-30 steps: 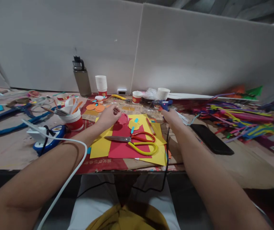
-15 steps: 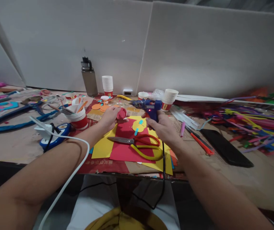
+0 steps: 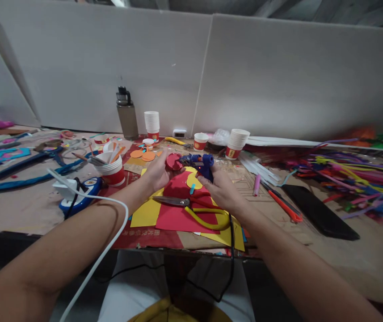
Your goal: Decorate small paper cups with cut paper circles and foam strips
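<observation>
Dim, greyish light spreads softly over the tall, flat white panels (image 3: pixel 271 80) behind the blue plastic glue gun (image 3: pixel 206 167), and deep shadow pools well below it. Far right of the glue gun, long, thin multicoloured strips (image 3: pixel 355 179) look smeared and stretched.

A grey-brown bottle (image 3: pixel 128 121) with a black lid (image 3: pixel 122 91) stands at the back of the worktop (image 3: pixel 23 205), close to the pale panels (image 3: pixel 127 53). On the right, a black phone (image 3: pixel 320 212) lies flat beside a red utility knife (image 3: pixel 285 205), with a blurred heap of many-coloured pipe cleaners (image 3: pixel 359 181) beyond. On the left, a blue power strip (image 3: pixel 88 198) sits near a paper cup (image 3: pixel 115 177) of pencils (image 3: pixel 80 157).
</observation>
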{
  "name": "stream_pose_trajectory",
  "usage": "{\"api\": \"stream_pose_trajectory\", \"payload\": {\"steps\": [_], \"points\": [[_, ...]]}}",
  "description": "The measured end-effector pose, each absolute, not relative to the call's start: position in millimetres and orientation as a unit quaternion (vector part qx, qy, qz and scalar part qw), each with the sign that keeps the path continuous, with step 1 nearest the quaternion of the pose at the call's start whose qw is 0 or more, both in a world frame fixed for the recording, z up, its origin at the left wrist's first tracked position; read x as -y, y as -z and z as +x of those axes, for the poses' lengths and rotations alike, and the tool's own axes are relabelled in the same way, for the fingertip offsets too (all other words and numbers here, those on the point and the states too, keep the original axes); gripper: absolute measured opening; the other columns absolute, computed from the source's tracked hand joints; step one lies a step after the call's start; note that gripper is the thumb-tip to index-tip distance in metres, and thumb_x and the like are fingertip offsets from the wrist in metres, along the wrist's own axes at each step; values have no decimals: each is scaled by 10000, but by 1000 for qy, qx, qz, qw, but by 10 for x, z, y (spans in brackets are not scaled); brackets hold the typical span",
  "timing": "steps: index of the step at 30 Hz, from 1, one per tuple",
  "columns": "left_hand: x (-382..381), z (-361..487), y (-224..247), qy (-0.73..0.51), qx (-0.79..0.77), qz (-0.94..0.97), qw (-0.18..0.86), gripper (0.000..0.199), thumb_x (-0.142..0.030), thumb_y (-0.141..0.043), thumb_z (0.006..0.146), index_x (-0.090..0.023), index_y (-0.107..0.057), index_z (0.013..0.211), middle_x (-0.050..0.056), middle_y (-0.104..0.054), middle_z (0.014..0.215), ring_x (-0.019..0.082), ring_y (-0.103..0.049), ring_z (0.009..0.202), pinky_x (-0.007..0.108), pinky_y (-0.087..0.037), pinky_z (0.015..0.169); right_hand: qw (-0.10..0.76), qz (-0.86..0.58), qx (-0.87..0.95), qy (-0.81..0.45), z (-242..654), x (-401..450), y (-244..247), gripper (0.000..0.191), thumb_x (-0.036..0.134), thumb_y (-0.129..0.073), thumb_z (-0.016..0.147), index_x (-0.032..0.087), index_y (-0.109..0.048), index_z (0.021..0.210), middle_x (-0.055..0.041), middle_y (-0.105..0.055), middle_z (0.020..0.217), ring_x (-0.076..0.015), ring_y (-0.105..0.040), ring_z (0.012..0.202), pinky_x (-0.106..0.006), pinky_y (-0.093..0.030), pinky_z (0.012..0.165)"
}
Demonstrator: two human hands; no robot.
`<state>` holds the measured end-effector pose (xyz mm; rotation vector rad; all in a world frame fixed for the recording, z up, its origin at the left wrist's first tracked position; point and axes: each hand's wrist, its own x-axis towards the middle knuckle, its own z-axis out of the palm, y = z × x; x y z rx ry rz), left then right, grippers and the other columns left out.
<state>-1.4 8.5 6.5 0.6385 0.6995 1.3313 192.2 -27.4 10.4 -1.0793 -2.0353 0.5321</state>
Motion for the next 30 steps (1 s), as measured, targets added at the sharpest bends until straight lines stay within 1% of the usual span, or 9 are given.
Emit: {"api": "stream_pose_trajectory", "payload": {"steps": [3,7,11,14,16,21,25,28,30], "points": [[-71,-5,-101,-597,-319,264,687,327,-357,-429,953,-127,-623,826,39,-649,673,130,-579,553,338,-570,635,376,-426,794,-215,1908,292,-116,444,263,-529,873,160,-506,1304,-96,-666,1136,-250,-612,992,-403,-465,903],[-78,11,-94,-613,-317,249,680,282,-281,-441,946,-128,-631,805,28,-658,669,114,-573,542,340,-571,690,388,-410,793,-230,1887,311,-128,462,235,-531,870,161,-489,1324,-99,-634,1230,-246,-591,1091,-400,-444,973],[-72,36,-58,-596,-322,256,690,320,-327,-429,954,-122,-639,828,53,-685,703,144,-630,603,360,-575,724,381,-414,795,-228,1901,292,-99,463,258,-530,879,189,-483,1335,-92,-640,1219,-254,-603,1071,-417,-460,950],[-62,46,-43,-578,-338,266,693,341,-373,-435,951,-121,-640,846,72,-697,717,170,-665,654,351,-574,725,372,-430,793,-218,1920,299,-106,457,265,-523,885,184,-483,1333,-99,-658,1174,-263,-614,1031,-429,-468,919],[-68,41,-40,-581,-341,268,689,329,-393,-468,938,-121,-638,862,74,-700,728,168,-671,672,347,-571,743,366,-437,794,-212,1926,321,-131,440,264,-520,887,178,-495,1317,-105,-660,1169,-268,-613,1027,-433,-464,913],[-97,21,-47,-612,-326,273,667,316,-415,-501,924,-127,-631,914,63,-712,789,134,-666,684,319,-565,769,354,-439,801,-200,1898,366,-165,404,255,-525,881,181,-521,1278,-107,-661,1168,-267,-609,1020,-423,-460,901],[-66,41,-46,-584,-327,278,689,323,-396,-455,947,-127,-632,916,75,-719,797,154,-686,703,317,-569,744,360,-432,799,-213,1882,362,-156,424,263,-520,887,179,-503,1302,-103,-652,1190,-261,-602,1050,-418,-450,926],[-47,52,-40,-568,-341,280,695,334,-409,-466,938,-120,-634,928,83,-721,793,171,-688,673,339,-576,722,364,-438,793,-217,1898,360,-166,436,268,-519,889,176,-499,1315,-106,-650,1195,-266,-602,1054,-425,-447,935],[-58,45,-43,-577,-343,278,687,342,-414,-471,936,-113,-634,925,82,-719,777,162,-681,653,338,-577,727,366,-439,791,-218,1907,362,-170,433,261,-520,887,177,-505,1311,-106,-651,1195,-270,-603,1055,-431,-446,936]]}}
